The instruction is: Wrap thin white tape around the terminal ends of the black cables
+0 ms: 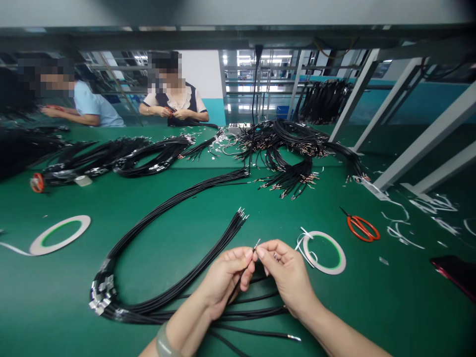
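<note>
My left hand (225,277) pinches a thin black cable (237,288) a little below its end. The cable slants up through its fingers to a bare silvery tip. My right hand (290,280) meets it there, thumb and forefinger closed at the cable's end. Any small piece between those fingertips is hidden. Around and under both hands curves a bundle of black cables (148,218), gathered with silvery-white tags (102,295) at its left bend. Several separate cable ends stretch rightward below my hands, one with a white-wrapped tip (293,337).
A white tape roll (340,263) lies right of my hands, another tape roll (37,245) far left. Orange-handled scissors (362,229) rest at right, near white strips (405,238). Coiled cables (293,134) heap at the back. Grey metal posts (420,139) stand right. Two people work opposite.
</note>
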{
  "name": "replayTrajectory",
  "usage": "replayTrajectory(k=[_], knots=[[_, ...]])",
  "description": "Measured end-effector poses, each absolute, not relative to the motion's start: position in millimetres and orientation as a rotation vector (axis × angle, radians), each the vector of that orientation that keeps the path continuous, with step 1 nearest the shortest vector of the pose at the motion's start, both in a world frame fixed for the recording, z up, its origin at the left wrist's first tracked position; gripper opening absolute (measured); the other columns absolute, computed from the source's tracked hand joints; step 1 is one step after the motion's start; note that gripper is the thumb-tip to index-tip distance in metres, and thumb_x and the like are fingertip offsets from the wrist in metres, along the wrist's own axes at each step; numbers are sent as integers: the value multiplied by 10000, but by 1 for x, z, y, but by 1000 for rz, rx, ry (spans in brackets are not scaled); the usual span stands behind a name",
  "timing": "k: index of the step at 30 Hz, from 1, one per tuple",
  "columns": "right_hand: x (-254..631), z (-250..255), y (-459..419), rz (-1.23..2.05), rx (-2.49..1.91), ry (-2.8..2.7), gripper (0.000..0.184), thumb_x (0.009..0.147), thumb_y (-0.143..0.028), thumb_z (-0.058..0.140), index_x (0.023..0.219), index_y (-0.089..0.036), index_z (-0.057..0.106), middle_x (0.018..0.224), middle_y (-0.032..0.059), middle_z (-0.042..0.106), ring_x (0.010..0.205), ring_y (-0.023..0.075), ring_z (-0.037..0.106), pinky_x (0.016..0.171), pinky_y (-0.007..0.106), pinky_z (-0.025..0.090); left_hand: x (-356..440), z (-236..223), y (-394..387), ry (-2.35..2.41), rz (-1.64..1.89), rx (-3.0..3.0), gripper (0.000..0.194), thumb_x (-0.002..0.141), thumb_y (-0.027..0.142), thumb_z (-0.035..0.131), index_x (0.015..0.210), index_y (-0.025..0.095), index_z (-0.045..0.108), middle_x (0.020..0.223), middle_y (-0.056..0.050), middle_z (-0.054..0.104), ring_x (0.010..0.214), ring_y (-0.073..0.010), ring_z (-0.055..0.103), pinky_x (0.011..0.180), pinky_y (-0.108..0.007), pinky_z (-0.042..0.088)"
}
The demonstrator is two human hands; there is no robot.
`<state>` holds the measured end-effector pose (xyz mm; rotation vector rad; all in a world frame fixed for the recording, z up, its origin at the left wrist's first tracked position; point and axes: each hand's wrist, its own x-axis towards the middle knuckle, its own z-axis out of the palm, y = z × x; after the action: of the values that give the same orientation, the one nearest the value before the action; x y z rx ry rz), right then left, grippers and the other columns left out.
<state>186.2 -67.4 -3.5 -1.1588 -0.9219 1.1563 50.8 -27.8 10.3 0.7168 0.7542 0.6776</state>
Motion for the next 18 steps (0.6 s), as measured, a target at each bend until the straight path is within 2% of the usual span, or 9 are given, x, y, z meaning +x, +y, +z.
replayTrajectory(k=[8, 12, 15, 18], knots=[[182, -7, -67, 1262, -1055, -779, 190, 818, -326, 680, 763, -150, 637, 583, -39, 562, 515, 84, 436, 514, 208, 325, 52, 9, -29, 717, 672, 732, 219, 758, 307, 707, 668, 119, 640, 410, 57, 479, 336, -21, 308, 351, -133, 255], [181, -12, -65, 1384, -1013, -648, 215, 818, -353, 677, 772, -152, 615, 573, -43, 540, 495, 78, 418, 473, 193, 288, 53, 13, -31, 718, 696, 892, 239, 806, 328, 669, 699, 115, 650, 501, 18, 588, 383, -29, 438, 452, -146, 381], [186, -15, -62, 1234, -1086, -645, 220, 843, -375, 649, 874, -160, 617, 594, -44, 542, 490, 76, 405, 462, 190, 285, 53, 13, -30, 819, 732, 1079, 227, 780, 331, 701, 809, 106, 681, 570, -22, 659, 482, -78, 565, 538, -183, 461], [194, -15, -59, 1129, -1151, -654, 237, 872, -387, 614, 983, -179, 589, 627, -43, 556, 476, 74, 373, 448, 193, 266, 55, 6, -29, 949, 782, 1181, 251, 750, 325, 724, 867, 106, 687, 607, -32, 666, 529, -112, 613, 550, -212, 493]])
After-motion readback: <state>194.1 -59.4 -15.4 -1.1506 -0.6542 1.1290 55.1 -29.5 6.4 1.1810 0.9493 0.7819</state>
